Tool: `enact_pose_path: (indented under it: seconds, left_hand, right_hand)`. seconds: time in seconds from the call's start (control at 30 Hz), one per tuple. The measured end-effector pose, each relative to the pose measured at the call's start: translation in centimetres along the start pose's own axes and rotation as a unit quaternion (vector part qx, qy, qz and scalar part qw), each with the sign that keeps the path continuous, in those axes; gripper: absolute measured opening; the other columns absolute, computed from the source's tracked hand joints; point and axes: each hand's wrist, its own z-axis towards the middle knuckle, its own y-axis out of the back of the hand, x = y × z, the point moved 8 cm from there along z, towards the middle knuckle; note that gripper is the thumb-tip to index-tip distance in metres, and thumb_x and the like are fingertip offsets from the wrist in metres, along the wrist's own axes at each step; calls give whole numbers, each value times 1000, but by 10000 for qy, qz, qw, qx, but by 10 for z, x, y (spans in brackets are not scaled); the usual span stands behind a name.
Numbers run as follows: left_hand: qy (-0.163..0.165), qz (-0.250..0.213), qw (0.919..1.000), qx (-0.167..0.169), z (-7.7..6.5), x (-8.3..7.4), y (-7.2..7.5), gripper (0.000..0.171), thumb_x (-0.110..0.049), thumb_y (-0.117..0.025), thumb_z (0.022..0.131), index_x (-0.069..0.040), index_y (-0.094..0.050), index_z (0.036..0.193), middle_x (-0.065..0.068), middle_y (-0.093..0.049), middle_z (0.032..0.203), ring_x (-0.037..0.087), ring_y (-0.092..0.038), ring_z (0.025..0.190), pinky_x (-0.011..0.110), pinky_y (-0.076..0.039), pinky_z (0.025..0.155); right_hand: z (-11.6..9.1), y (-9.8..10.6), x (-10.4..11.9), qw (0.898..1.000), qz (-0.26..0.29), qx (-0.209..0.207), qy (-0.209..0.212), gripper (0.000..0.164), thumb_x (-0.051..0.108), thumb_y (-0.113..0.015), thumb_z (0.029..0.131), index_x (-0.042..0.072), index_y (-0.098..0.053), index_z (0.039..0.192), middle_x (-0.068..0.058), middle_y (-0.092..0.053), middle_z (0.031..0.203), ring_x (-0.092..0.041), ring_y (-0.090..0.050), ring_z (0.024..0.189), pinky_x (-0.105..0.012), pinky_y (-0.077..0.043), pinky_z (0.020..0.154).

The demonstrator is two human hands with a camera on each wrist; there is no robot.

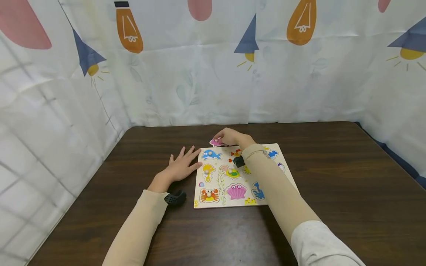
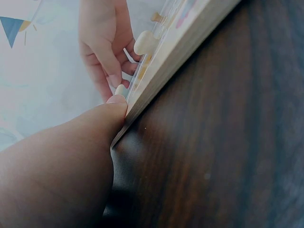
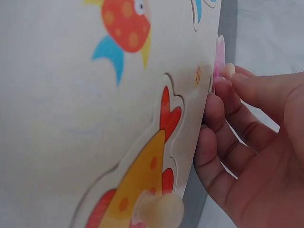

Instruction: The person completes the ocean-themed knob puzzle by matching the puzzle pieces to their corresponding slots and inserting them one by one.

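Observation:
A wooden peg puzzle board (image 1: 213,184) with sea-animal pieces lies flat on the table. Just past its far edge, my right hand (image 1: 231,136) pinches the small knob of a pink puzzle piece (image 1: 216,142) between thumb and index finger. In the right wrist view that pink piece (image 3: 220,59) shows edge-on, partly hidden behind the board. My left hand (image 1: 179,167) lies with fingers spread by the board's upper left side, its thumb touching the edge. On the board are a blue whale (image 1: 211,154), a yellow seahorse (image 1: 208,172), a turtle (image 1: 232,173), a crab (image 1: 209,195) and a pink shell (image 1: 236,191).
The dark wooden table (image 1: 339,177) extends to both sides of the board. Behind it hangs a pale printed curtain (image 1: 213,85). Black wrist devices sit on both wrists, the left one (image 1: 175,198) near the tabletop. My right forearm covers part of the board's right side.

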Motion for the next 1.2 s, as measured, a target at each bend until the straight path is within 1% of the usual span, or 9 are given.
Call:
enact_pose_path:
  seconds: [0.13,0.33,0.4,0.63,0.8,1.0,1.2]
  left_hand:
    - [-1,4,10000,12,0,1,-1,71,-54,-45,107,-22,-21,166,13,-9,171,43,3,155,77,5,111]
    - [-56,18,10000,27,1,0,-2,71,-55,-44,107,-22,-21,166,12,-9,171,43,3,155,77,5,111]
    - [-55,13,10000,29,1,-1,-1,71,-55,-44,107,-22,-21,166,12,-9,171,43,3,155,77,5,111]
    - [-12,30,10000,-23,0,0,1,71,-54,-45,107,-22,-22,166,12,-9,171,43,3,155,77,4,111]
    - [-9,37,10000,-16,-1,1,1,71,-54,-45,107,-23,-22,166,12,-9,171,43,3,155,77,4,111]
    - [-32,-16,10000,14,0,-1,1,71,-53,-45,107,-22,-22,166,13,-9,171,44,2,155,77,5,111]
    - [-3,-18,10000,57,3,5,-3,73,-58,-43,106,-25,-20,166,10,-7,172,41,4,155,76,5,112]
  right_hand:
    - [2,-1,-1,9998,-159,-91,-3,35,15,-54,108,9,-64,141,-13,-63,136,-22,-61,103,-36,-50,94]
    - [4,2,-2,9985,-348,-422,-92,30,15,-57,107,10,-70,134,-13,-64,136,-25,-60,115,-38,-50,98]
    - [5,3,-1,9978,-371,-525,-137,28,15,-58,107,10,-71,131,-12,-64,134,-26,-60,116,-38,-50,98]
    - [7,4,3,9953,-462,-752,-388,20,14,-61,105,10,-73,120,-9,-66,125,-24,-59,104,-39,-50,97]
    - [7,2,5,9937,-592,-808,-510,17,14,-60,106,10,-72,117,-7,-67,116,-23,-58,97,-39,-50,91]
    - [9,2,4,9900,-839,-953,-612,14,15,-62,105,11,-74,111,-5,-68,108,-22,-58,94,-40,-48,90]
    - [10,3,6,9894,-883,-999,-569,13,16,-65,103,11,-76,107,-4,-70,104,-21,-59,92,-41,-49,90]
